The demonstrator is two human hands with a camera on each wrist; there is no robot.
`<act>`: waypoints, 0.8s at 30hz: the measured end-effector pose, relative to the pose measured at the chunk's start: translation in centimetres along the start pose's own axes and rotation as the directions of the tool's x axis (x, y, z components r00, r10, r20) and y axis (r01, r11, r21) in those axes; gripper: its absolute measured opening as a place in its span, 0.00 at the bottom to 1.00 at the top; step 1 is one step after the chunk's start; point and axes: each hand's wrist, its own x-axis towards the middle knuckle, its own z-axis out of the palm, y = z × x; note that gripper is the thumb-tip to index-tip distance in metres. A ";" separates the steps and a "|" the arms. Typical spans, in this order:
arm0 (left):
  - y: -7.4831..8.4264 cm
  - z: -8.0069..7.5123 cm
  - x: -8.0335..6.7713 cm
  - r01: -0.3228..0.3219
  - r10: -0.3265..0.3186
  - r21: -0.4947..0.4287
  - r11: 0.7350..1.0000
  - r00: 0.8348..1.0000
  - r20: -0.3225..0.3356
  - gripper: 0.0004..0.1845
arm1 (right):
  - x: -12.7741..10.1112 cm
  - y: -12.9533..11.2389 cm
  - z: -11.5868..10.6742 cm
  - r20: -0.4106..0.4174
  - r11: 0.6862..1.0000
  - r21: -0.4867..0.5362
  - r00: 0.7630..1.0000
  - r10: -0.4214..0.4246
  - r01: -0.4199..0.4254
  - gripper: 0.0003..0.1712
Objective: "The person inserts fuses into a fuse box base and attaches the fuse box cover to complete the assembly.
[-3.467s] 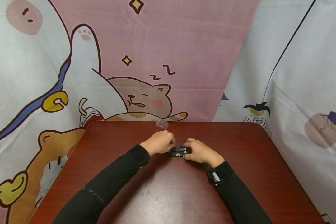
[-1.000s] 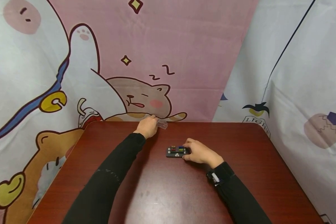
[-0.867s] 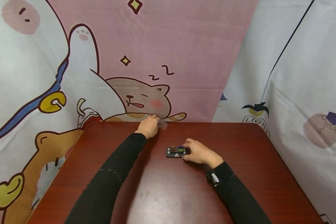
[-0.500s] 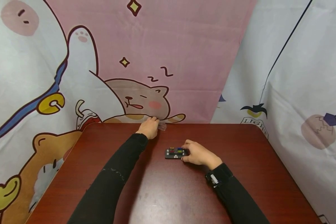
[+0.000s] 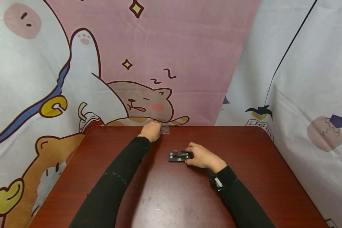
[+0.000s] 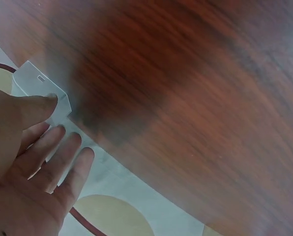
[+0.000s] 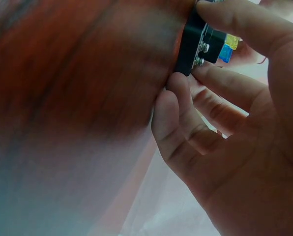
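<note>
The left hand (image 5: pixel 151 130) is stretched to the far edge of the dark red desk (image 5: pixel 250 164), where it touches a small clear plastic cover (image 5: pixel 165 129). In the left wrist view the thumb lies on the near side of the clear plastic cover (image 6: pixel 41 86) and the 3 visible fingers (image 6: pixel 63 157) run straight past it on the other side, so the piece sits between thumb and fingers in a light pinch. The cover lies right at the desk's far edge, against the cartoon-printed cloth (image 5: pixel 148 63) that hangs behind the desk.

The right hand (image 5: pixel 200 155) rests on the desk nearer the person, at the right end of a small black fuse block (image 5: pixel 177 155). In the right wrist view its fingers (image 7: pixel 220 103) are curled round the end of the black fuse block (image 7: pixel 198 42), thumb above and fingertips below, gripping it; yellow and blue inserts show beside the thumb. The block lies flat on the desk, with red, yellow and blue inserts on top in the head view.

The 2 pieces are well apart, the cover far and left of the block. Both arms wear black sleeves (image 5: pixel 111 186).
</note>
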 end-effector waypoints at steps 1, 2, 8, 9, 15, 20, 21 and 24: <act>0.0 0.0 -0.1 -0.003 0.003 -0.010 1.000 1.000 -0.005 0.19 | 0.0 0.0 0.0 -0.001 1.000 -0.001 1.000 0.001 -0.001 0.32; -0.1 -0.1 -0.3 -0.008 0.008 -0.019 1.000 1.000 -0.009 0.19 | 0.0 0.0 0.0 -0.003 1.000 -0.001 1.000 0.001 -0.001 0.31; -0.2 -0.1 -1.0 -0.009 0.009 -0.080 0.997 1.000 0.002 0.15 | 0.0 0.1 0.1 -0.004 1.000 0.003 1.000 0.004 -0.004 0.31; -0.2 -0.1 -1.1 -0.009 0.010 -0.089 0.996 1.000 0.002 0.14 | 0.0 0.1 0.1 -0.006 1.000 0.004 1.000 0.005 -0.005 0.31; 0.2 -0.4 -2.0 -0.038 0.035 -0.132 0.990 0.999 -0.024 0.15 | 0.0 0.2 0.2 -0.018 1.000 0.005 1.000 0.013 -0.013 0.30; 0.7 -1.1 -2.8 -0.043 0.035 -0.180 0.983 0.998 -0.043 0.20 | 0.0 0.2 0.2 -0.018 1.000 0.010 1.000 0.015 -0.015 0.30; 0.8 -1.2 -3.0 -0.043 0.035 -0.186 0.982 0.998 -0.047 0.21 | 0.0 0.2 0.2 -0.018 1.000 0.010 1.000 0.016 -0.016 0.30; 1.1 -1.5 -3.5 -0.046 0.034 -0.205 0.978 0.997 -0.062 0.22 | 0.0 0.1 0.2 -0.017 1.000 0.008 1.000 0.022 -0.022 0.30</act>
